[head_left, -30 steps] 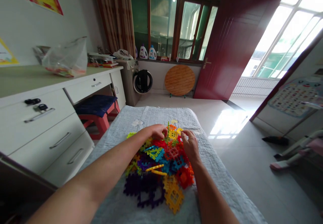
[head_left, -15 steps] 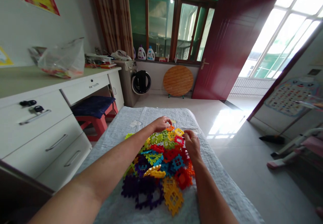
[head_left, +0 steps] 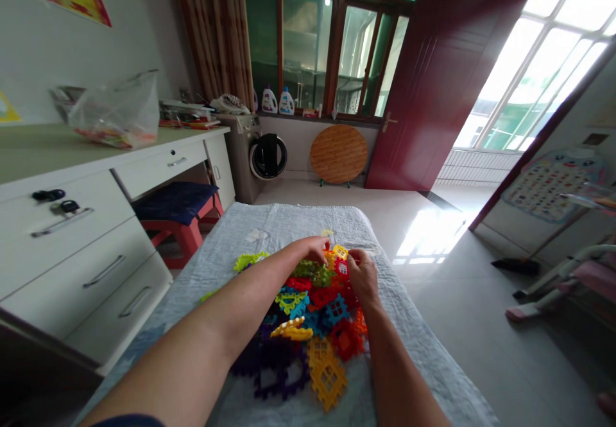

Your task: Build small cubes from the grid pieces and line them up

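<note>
A heap of colourful plastic interlocking tiles with toothed edges lies on a cloth-covered surface (head_left: pixel 260 218). My left hand (head_left: pixel 315 248) reaches over the far side of the heap, fingers bent down by an orange-yellow tile (head_left: pixel 330 258); its fingertips are partly hidden. My right hand (head_left: pixel 363 274) is closed at the edge of a red window tile (head_left: pixel 341 268), just below a yellow window tile (head_left: pixel 340 252). Green tiles (head_left: pixel 315 273) lie under my left hand. Closer to me are a blue tile (head_left: pixel 337 309), yellow-orange tiles (head_left: pixel 328 379) and dark purple tiles (head_left: pixel 269 379). My left forearm covers part of the heap.
On the left stand a white desk (head_left: pixel 86 221) with drawers and a red stool (head_left: pixel 178 212) with a dark cushion. A washing machine (head_left: pixel 240 151), a round wooden tabletop (head_left: pixel 338 155) and an open red door (head_left: pixel 418 80) are beyond. A broom (head_left: pixel 517 265) rests at right.
My left hand has moved slightly right and down, onto the tiles near my right hand. Its forearm now covers more of the heap. My right hand stays at the red tile.
</note>
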